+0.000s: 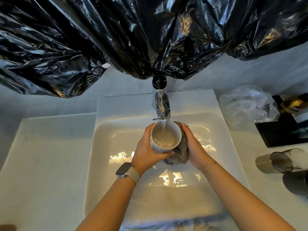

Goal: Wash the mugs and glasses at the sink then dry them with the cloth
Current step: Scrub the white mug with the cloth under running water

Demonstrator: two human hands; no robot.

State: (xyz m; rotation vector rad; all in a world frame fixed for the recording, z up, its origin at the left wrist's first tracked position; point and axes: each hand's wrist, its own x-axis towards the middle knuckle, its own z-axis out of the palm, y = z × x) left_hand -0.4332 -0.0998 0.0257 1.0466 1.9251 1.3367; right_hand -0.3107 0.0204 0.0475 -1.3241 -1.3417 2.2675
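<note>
Both hands meet over the sink (103,147): my left hand (146,148) wraps the upright mug (165,136), my right hand (194,147) presses the grey cloth (180,154) against its right side, directly under the running tap (162,105).

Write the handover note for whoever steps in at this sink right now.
Left hand: grips the white mug upright under the running tap, over the sink.
Right hand: presses the grey cloth against the mug's side.
Mug is filling with water; washing is under way, not finished.
A glass lies on its side on the counter to the right, with a dark cup beside it; whether they are washed cannot be told.
A white towel lies over the sink's near edge.
Left: finish and rinse the mug, wash the rest, dry everything, turn off the tap.
</note>
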